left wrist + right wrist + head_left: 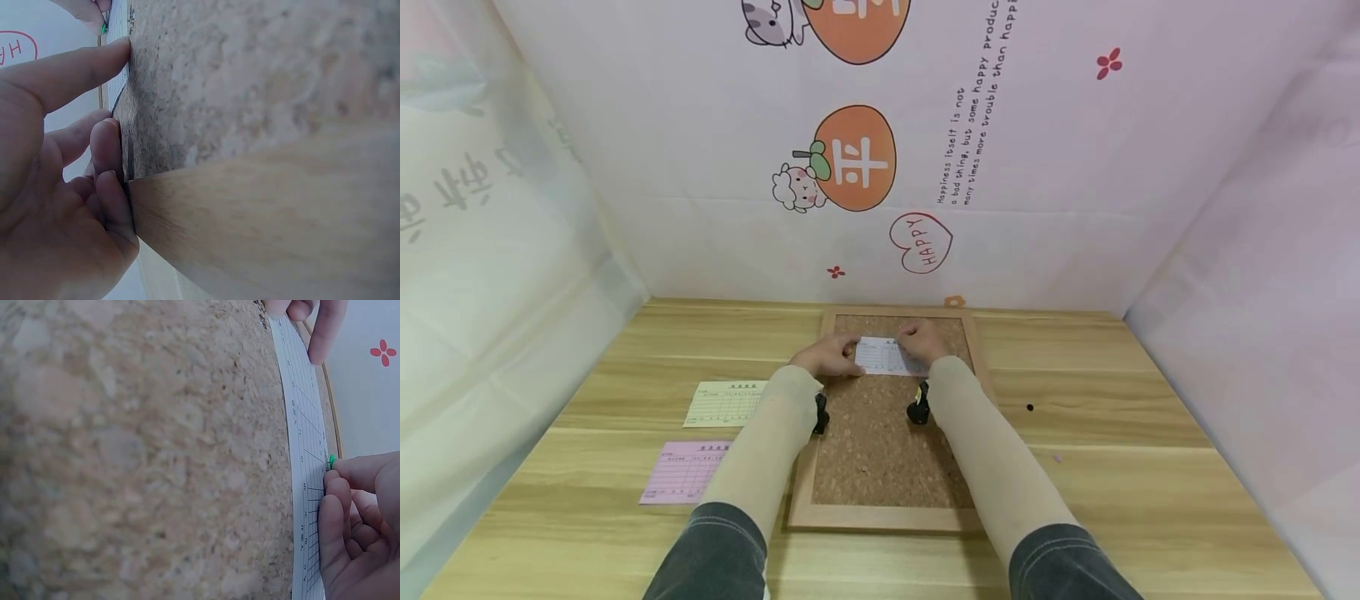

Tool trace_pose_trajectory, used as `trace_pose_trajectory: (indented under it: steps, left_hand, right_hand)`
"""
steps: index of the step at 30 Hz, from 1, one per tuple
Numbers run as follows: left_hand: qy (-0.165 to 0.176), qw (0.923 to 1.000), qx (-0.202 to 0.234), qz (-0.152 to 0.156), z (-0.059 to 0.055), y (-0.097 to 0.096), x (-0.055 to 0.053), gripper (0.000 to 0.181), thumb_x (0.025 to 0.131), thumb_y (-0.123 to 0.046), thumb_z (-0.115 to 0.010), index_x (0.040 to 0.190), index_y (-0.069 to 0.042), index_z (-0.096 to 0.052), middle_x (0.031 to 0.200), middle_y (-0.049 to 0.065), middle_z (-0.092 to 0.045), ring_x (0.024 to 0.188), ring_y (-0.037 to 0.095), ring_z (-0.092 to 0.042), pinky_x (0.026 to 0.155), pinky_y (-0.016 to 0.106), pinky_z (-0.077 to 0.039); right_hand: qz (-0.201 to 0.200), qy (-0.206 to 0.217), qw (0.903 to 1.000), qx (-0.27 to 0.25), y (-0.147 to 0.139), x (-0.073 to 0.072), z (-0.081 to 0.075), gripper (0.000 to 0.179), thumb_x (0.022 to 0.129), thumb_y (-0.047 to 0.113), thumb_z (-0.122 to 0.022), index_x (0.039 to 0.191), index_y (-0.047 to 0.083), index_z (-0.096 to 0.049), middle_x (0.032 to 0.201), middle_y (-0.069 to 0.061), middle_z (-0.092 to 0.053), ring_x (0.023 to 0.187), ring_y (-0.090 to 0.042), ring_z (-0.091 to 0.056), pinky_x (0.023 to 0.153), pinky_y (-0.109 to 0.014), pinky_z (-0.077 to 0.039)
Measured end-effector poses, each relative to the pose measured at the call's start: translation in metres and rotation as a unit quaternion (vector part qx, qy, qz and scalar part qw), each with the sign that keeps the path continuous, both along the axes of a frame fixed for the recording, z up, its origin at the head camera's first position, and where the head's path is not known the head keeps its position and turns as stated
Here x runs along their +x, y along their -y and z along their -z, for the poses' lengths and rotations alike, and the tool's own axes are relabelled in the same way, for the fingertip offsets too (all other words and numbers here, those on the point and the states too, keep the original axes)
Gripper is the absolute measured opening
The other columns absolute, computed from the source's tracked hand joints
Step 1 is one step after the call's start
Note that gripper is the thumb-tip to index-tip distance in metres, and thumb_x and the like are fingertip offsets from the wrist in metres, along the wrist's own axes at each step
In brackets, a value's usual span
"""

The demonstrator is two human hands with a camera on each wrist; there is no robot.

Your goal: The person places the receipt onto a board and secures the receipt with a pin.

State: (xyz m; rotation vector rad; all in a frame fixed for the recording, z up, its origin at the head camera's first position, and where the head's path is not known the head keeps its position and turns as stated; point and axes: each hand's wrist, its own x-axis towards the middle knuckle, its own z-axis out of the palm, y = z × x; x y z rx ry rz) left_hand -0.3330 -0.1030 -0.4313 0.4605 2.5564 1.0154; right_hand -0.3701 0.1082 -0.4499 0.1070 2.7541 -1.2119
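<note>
A white printed form slip [878,357] lies across the upper part of a wood-framed cork board [880,454]. My left hand [826,357] rests at the slip's left end, thumb and forefinger pressing its corners against the cork. In the left wrist view its other fingers bend by the wooden frame [250,225]. My right hand [925,340] pinches a green push pin [332,462] between thumb and forefinger at the slip's top edge. The pin's point is hidden, and part of the slip's right end lies under that hand.
Left of the board, a yellow form slip [722,404] and a pink form slip [685,473] lie on the wooden table [1075,517]. A small black dot [1030,407] and a small pale bit [1057,457] are on the right. A printed cloth wall [1037,250] stands behind the board.
</note>
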Motion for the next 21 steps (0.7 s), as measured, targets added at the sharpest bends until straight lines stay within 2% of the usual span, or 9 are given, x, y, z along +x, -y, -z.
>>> trace_pose_trajectory:
  steps: [5, 11, 21]
  left_hand:
    - [-0.005, 1.0, -0.008, -0.002, -0.0003, -0.0002, 0.0007, 0.071, 0.093, -0.013, -0.071, 0.152, 0.002, -0.036, 0.111, 0.012, -0.05, 0.089, 0.02, -0.047, 0.071, 0.027, -0.04]
    - [0.003, 1.0, 0.004, -0.005, -0.001, -0.0005, 0.0021, 0.07, 0.093, -0.011, -0.07, 0.153, 0.002, -0.035, 0.098, 0.009, -0.047, 0.079, 0.018, -0.044, 0.065, 0.027, -0.037]
    - [0.005, 0.9999, 0.003, -0.01, -0.0015, -0.001, 0.0026, 0.07, 0.093, -0.012, -0.071, 0.152, 0.002, -0.036, 0.101, 0.01, -0.048, 0.081, 0.017, -0.044, 0.065, 0.027, -0.038]
  right_hand:
    - [0.0, 0.004, 1.0, 0.006, -0.0003, -0.0024, 0.0021, 0.02, 0.097, 0.021, -0.062, 0.083, 0.011, -0.072, 0.077, -0.001, -0.058, 0.073, -0.018, -0.053, 0.065, -0.033, -0.043]
    - [0.008, 0.015, 0.9998, 0.005, 0.0011, -0.0013, -0.0012, 0.024, 0.096, 0.018, -0.062, 0.073, 0.012, -0.066, 0.07, 0.0, -0.055, 0.068, -0.017, -0.051, 0.062, -0.034, -0.041]
    - [-0.007, 0.008, 0.9999, 0.0, 0.0008, -0.0014, -0.0008, 0.032, 0.097, 0.016, -0.061, 0.065, 0.011, -0.059, 0.063, 0.001, -0.049, 0.062, -0.016, -0.047, 0.058, -0.033, -0.039]
